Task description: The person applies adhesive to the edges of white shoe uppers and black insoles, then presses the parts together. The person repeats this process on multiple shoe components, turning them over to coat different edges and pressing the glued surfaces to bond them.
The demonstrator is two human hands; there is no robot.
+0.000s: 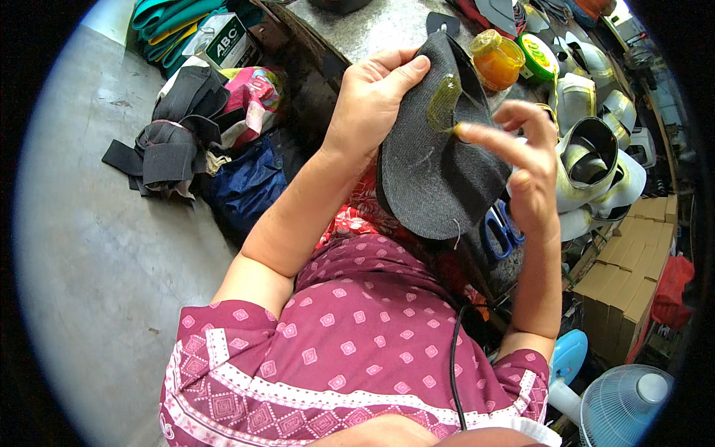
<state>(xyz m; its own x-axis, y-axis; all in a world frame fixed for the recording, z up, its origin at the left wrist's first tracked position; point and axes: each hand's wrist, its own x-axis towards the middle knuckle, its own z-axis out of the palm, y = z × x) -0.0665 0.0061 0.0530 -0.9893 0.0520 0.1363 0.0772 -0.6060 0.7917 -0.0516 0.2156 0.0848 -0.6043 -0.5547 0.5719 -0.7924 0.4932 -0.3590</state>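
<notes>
My left hand (376, 97) grips the top edge of a dark grey fabric shoe upper (428, 175), thumb on its outer face. A wet yellowish patch (444, 104), apparently glue, lies on the fabric near that thumb. My right hand (535, 160) has its index finger stretched out to the edge of the patch, with a yellow smear at the fingertip. Its other fingers are apart and bent, and I make out nothing held in them. Loose pale threads hang from the upper. Just beyond it stands a jar of amber glue (497, 67).
Blue-handled scissors (500, 231) lie beside the upper. A green round tub (538, 58) and several shoe lasts (588, 164) crowd the bench's right side. Cardboard boxes (622, 261) and a fan (625, 410) stand at right; bundled black straps (170, 153) sit at left.
</notes>
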